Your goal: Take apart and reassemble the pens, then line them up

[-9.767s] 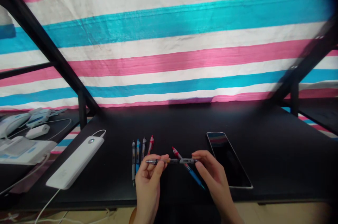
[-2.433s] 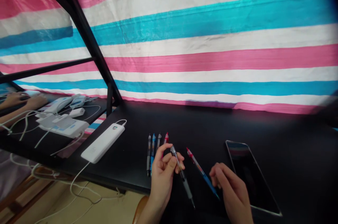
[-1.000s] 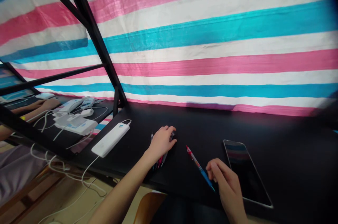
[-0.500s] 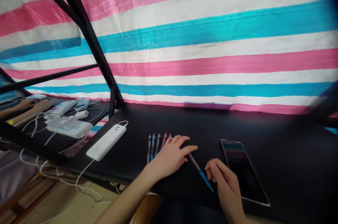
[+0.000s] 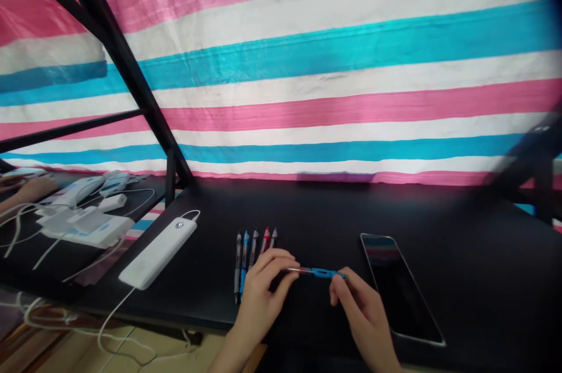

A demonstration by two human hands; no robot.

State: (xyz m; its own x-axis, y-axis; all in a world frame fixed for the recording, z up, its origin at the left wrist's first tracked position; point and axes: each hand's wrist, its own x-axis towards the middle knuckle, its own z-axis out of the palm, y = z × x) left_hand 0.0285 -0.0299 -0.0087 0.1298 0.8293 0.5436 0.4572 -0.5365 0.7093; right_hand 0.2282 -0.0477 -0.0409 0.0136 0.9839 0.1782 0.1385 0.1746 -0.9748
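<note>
A pen (image 5: pixel 322 273) with a blue grip and a clear barrel lies sideways between my two hands, over the black table. The fingers of my left hand (image 5: pixel 268 285) pinch its clear end. At the blue end, my right hand (image 5: pixel 357 303) closes thumb and fingers on the tip. Beside my left hand several pens lie in a row, among them a grey one (image 5: pixel 237 264), a blue one (image 5: pixel 244 259) and a red one (image 5: pixel 266 239). My left hand covers the lower parts of some of them.
A phone (image 5: pixel 401 288) lies right of my right hand. On the left are a white power bank (image 5: pixel 160 251) with a cable and a white power strip (image 5: pixel 103 231) with chargers. Another person's hand (image 5: pixel 37 188) shows at the far left. Black metal bars (image 5: pixel 127 68) stand before a striped sheet.
My left hand has moved off the row of pens and closed on the pen's clear end. The pen has turned from slanting to nearly level, its blue end in my right hand. The view shifted right.
</note>
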